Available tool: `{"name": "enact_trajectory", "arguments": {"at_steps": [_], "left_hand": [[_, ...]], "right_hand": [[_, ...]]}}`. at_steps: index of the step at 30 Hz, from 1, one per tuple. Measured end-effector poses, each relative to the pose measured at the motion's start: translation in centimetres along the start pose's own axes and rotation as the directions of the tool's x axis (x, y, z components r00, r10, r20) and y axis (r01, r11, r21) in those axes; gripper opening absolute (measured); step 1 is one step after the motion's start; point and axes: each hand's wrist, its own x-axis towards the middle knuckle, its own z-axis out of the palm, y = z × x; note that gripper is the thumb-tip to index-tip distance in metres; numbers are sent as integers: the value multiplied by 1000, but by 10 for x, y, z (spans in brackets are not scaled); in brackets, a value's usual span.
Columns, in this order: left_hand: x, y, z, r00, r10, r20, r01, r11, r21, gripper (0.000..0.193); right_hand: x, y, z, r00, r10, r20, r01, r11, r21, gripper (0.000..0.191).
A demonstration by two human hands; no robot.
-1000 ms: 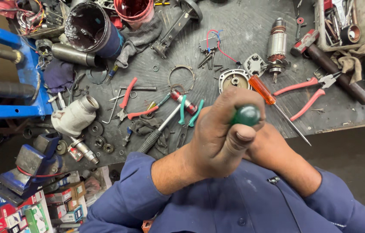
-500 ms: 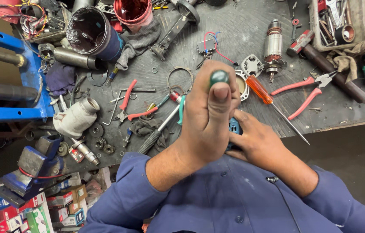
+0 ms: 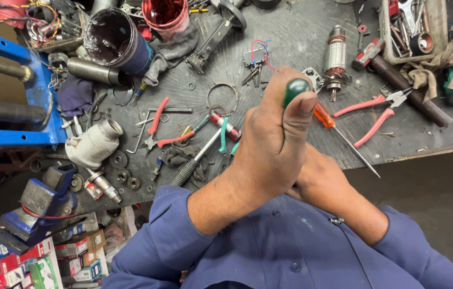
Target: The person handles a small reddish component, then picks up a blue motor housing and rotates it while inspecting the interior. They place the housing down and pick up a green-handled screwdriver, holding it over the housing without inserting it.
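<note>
From the head camera, the left hand [image 3: 269, 144] is raised over the near edge of the dark table [image 3: 290, 32], its fingers [image 3: 277, 99] wrapped tight around a green-handled tool [image 3: 295, 88] — only the rounded green end shows, under the thumb. The right hand [image 3: 320, 179] sits just beneath and behind it, largely hidden; whether its fingers grip anything cannot be told. On the table beyond lie one orange-handled screwdriver [image 3: 339, 134], just beside the raised thumb, two pairs of red-handled pliers — one [image 3: 373, 109] to the right, one [image 3: 157, 126] to the left — one motor armature [image 3: 335, 56], one wire ring [image 3: 222, 99] and two open pots, a dark one [image 3: 111, 40] and a red one [image 3: 165, 13].
</note>
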Motion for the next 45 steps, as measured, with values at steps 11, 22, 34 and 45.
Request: {"name": "enact_trajectory", "arguments": {"at_steps": [11, 22, 34, 45], "left_hand": [[-1, 15, 11, 1000, -22, 12, 22, 999, -24, 42], [-5, 17, -27, 993, 78, -83, -106, 900, -423, 47], [-12, -23, -14, 994, 80, -81, -106, 905, -412, 50], [1, -21, -4, 993, 27, -119, -57, 965, -257, 45]], "right_hand": [[-11, 16, 20, 988, 157, 8, -157, 987, 43, 51], [9, 3, -3, 991, -95, -95, 85, 990, -112, 53], [7, 8, 0, 993, -97, -65, 90, 990, -105, 53], [4, 6, 1, 985, -161, -56, 152, 979, -137, 56]]}}
